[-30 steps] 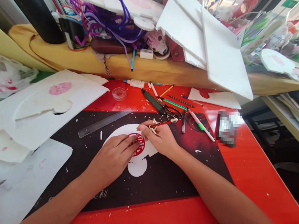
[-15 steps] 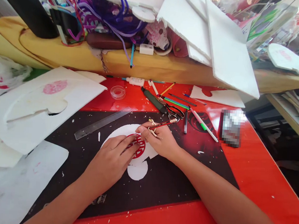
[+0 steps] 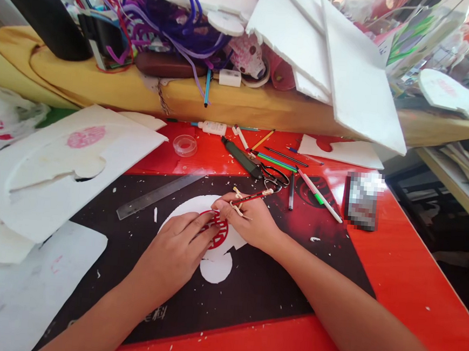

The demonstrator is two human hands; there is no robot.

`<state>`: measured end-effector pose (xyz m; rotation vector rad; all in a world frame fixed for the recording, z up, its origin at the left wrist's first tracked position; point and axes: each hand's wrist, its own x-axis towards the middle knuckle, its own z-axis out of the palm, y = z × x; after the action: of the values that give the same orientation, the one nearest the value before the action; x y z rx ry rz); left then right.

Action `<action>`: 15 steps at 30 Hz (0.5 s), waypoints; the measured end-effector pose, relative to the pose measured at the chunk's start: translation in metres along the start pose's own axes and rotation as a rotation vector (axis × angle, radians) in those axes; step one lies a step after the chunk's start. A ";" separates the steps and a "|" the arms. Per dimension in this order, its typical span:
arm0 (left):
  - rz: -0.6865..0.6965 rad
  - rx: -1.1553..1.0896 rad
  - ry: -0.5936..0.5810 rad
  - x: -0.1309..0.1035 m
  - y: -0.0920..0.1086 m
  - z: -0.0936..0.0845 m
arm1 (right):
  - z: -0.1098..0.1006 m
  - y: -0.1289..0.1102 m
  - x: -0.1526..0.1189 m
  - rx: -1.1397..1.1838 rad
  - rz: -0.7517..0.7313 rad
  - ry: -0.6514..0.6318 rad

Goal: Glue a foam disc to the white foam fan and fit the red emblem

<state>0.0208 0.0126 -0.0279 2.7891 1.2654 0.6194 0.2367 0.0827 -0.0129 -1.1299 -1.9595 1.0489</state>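
A white cut-out shape (image 3: 216,269) with rounded lobes lies on the black mat (image 3: 266,291). On top of it rests a round red openwork pattern (image 3: 222,238). My left hand (image 3: 177,245) presses on the pattern with outstretched, slightly spread fingers, hiding its left part. In my right hand (image 3: 250,220), at the pattern's upper right edge, is a red and black pencil (image 3: 253,196), pinched by the fingers. Cream-coloured loops hang around the pencil; their kind is unclear. The pencil's tip is hidden behind my fingers.
A clear ruler (image 3: 155,197), scissors (image 3: 275,176), a dark green cutter (image 3: 242,158), tape (image 3: 185,145), a glue bottle (image 3: 213,127) and several pens surround the mat. White foam boards (image 3: 132,135) lie left; others (image 3: 360,72) lean over the yellow ledge (image 3: 175,101). White scraps dot the mat.
The pencil in my right hand has shifted very slightly to the left and down. My left hand stays put on the red pattern.
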 end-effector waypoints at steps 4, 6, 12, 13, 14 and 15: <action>-0.004 -0.007 0.003 0.000 0.000 0.001 | 0.000 0.001 0.000 -0.019 0.023 -0.010; 0.005 -0.002 0.007 0.000 0.000 0.001 | 0.000 0.001 0.000 -0.024 0.021 -0.011; 0.013 0.006 -0.005 0.000 -0.001 0.001 | 0.000 0.001 0.000 -0.018 -0.021 -0.006; 0.011 0.004 -0.007 0.000 -0.002 0.001 | 0.000 0.001 0.000 -0.019 -0.024 -0.006; 0.008 0.001 -0.009 0.000 -0.002 0.001 | 0.000 0.001 0.000 -0.020 -0.028 -0.006; 0.002 -0.002 -0.012 -0.001 -0.002 0.002 | 0.000 0.000 0.000 -0.022 -0.031 -0.006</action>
<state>0.0198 0.0135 -0.0300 2.7883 1.2600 0.6023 0.2372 0.0828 -0.0130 -1.1061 -1.9919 1.0181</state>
